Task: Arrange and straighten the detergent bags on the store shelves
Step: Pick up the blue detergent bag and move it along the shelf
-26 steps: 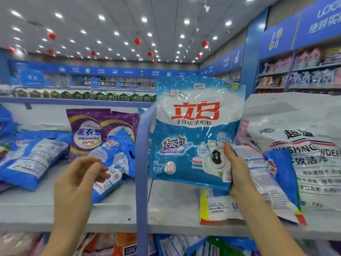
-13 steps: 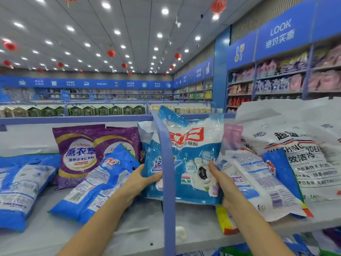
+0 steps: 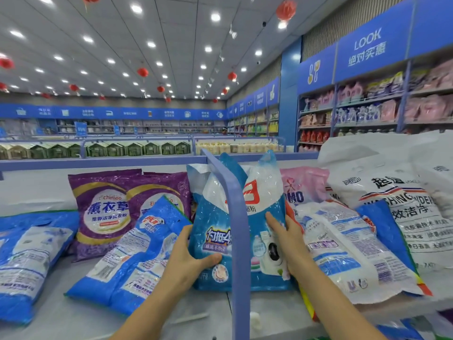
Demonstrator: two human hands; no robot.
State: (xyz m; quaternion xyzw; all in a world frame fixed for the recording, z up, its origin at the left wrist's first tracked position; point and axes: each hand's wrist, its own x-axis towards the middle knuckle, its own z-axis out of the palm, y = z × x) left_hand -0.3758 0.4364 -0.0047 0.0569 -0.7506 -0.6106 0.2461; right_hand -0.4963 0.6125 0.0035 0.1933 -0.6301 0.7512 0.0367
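A blue and white detergent bag (image 3: pixel 215 231) with red characters stands nearly upright on the grey shelf (image 3: pixel 49 322), behind the blue divider rail (image 3: pixel 239 241). My left hand (image 3: pixel 188 258) grips its lower left edge, thumb across the front. My right hand (image 3: pixel 286 244) holds its right edge, thumb on the front. Two purple bags (image 3: pixel 107 212) lean at the back left. A blue bag (image 3: pixel 137 253) lies flat beside my left hand.
A white and blue bag (image 3: pixel 348 246) and a pink bag (image 3: pixel 304 185) lie to the right, with a large white washing powder sack (image 3: pixel 402 200) behind. More blue bags (image 3: pixel 27 256) lie at far left. Stocked wall shelves (image 3: pixel 367 106) stand beyond.
My left hand came up from the shelf front and took the bag's left edge. The bag came down from mid-air and now stands on the shelf behind the rail.
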